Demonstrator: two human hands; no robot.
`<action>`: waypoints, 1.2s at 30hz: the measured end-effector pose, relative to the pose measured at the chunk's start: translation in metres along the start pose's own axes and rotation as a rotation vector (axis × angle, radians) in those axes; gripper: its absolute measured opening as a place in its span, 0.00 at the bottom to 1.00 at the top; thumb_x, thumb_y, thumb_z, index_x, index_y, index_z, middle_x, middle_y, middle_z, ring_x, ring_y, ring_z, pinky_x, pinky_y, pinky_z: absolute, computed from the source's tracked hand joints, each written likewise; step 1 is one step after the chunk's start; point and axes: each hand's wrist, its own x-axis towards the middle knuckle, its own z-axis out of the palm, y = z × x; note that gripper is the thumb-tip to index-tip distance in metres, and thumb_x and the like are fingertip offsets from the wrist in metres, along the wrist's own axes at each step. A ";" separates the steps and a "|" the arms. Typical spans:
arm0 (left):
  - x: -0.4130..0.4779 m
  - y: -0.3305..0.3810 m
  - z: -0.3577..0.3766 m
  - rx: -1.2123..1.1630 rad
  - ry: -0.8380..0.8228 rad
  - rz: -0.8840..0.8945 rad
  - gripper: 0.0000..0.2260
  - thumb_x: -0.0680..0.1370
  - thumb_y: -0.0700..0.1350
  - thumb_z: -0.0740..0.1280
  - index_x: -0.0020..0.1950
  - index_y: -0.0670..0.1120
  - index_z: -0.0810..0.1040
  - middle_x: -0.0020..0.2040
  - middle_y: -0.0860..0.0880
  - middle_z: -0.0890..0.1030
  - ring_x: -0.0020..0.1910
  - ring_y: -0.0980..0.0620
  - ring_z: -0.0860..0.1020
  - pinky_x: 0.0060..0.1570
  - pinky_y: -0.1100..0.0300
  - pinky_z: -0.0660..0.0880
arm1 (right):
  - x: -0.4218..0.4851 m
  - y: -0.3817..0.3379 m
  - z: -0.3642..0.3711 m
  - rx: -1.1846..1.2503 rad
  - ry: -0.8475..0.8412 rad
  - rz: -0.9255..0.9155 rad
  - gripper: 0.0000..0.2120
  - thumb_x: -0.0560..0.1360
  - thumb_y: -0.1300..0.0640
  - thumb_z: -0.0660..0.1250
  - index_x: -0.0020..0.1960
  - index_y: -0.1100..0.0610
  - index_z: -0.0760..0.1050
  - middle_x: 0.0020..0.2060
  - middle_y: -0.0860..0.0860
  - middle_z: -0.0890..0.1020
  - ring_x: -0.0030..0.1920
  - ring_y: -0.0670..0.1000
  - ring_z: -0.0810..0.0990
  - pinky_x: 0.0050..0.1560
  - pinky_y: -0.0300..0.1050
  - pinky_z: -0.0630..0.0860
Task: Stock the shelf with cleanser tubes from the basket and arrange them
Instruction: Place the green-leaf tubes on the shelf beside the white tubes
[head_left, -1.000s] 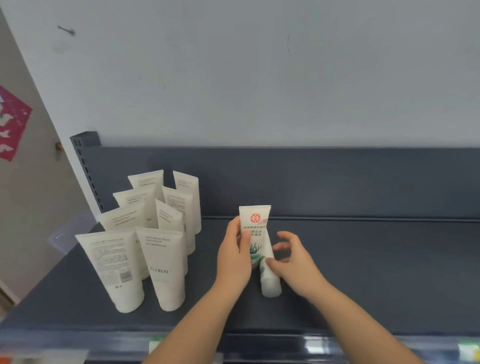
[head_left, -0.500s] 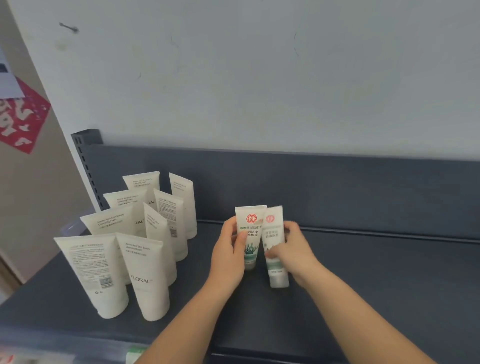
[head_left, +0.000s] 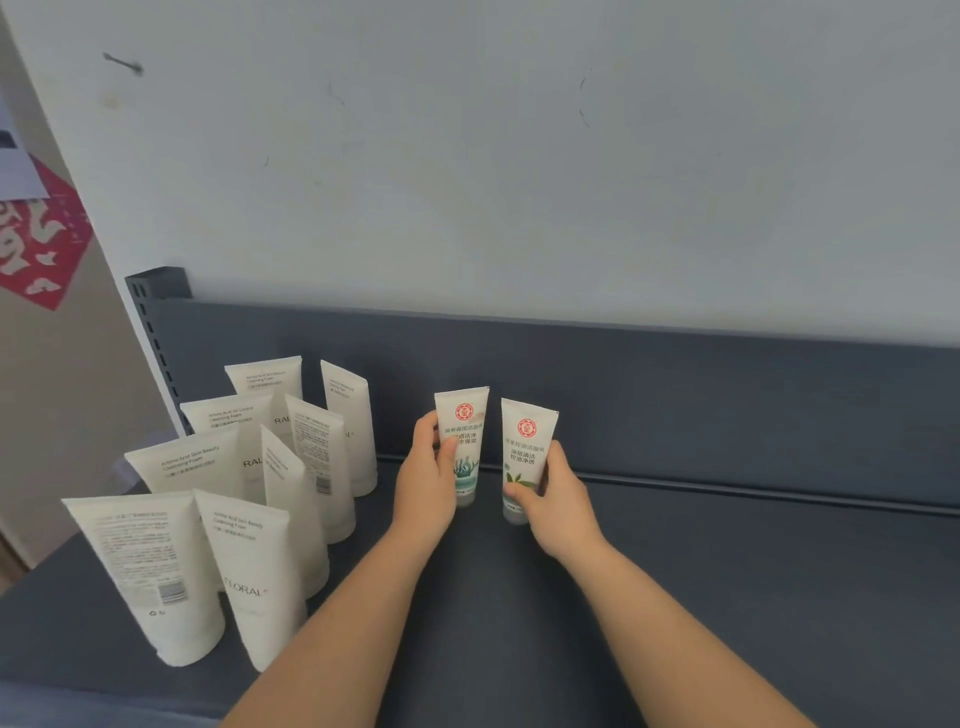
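Observation:
Two small white cleanser tubes with red round logos stand upright, cap down, near the back of the dark grey shelf (head_left: 727, 571). My left hand (head_left: 428, 480) grips the left tube (head_left: 464, 423), which has a blue-green plant print. My right hand (head_left: 553, 491) grips the right tube (head_left: 527, 441), which has green leaves printed on it. A narrow gap separates the two tubes. The basket is out of view.
Several taller white cleanser tubes (head_left: 254, 561) stand in rows on the shelf's left part, the nearest close to the front edge. A dark back panel (head_left: 675, 374) rises behind the shelf under a pale wall. A perforated upright post (head_left: 150, 332) marks the left end.
The right tube lay tilted against the left one; it now stands upright in my right hand. Both tubes have shifted back toward the panel and slightly apart.

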 end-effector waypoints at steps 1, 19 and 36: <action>0.001 0.000 0.001 -0.006 0.004 -0.008 0.15 0.83 0.45 0.58 0.70 0.53 0.64 0.63 0.54 0.76 0.57 0.57 0.75 0.52 0.60 0.75 | 0.002 0.000 0.001 -0.011 -0.001 0.005 0.17 0.75 0.61 0.70 0.58 0.51 0.67 0.55 0.45 0.80 0.53 0.46 0.78 0.44 0.35 0.72; -0.076 0.022 -0.012 0.274 -0.152 -0.244 0.36 0.79 0.47 0.65 0.80 0.47 0.46 0.79 0.44 0.54 0.76 0.46 0.59 0.70 0.54 0.61 | -0.060 0.009 -0.027 -0.318 -0.278 0.134 0.31 0.76 0.56 0.65 0.75 0.57 0.58 0.72 0.54 0.65 0.68 0.52 0.70 0.58 0.38 0.67; -0.252 0.014 -0.149 0.832 0.006 -0.048 0.25 0.79 0.51 0.61 0.76 0.55 0.61 0.73 0.55 0.68 0.66 0.53 0.72 0.62 0.53 0.71 | -0.192 -0.070 0.057 -0.629 -0.571 -0.448 0.28 0.79 0.50 0.61 0.76 0.55 0.58 0.73 0.51 0.64 0.70 0.53 0.68 0.66 0.47 0.69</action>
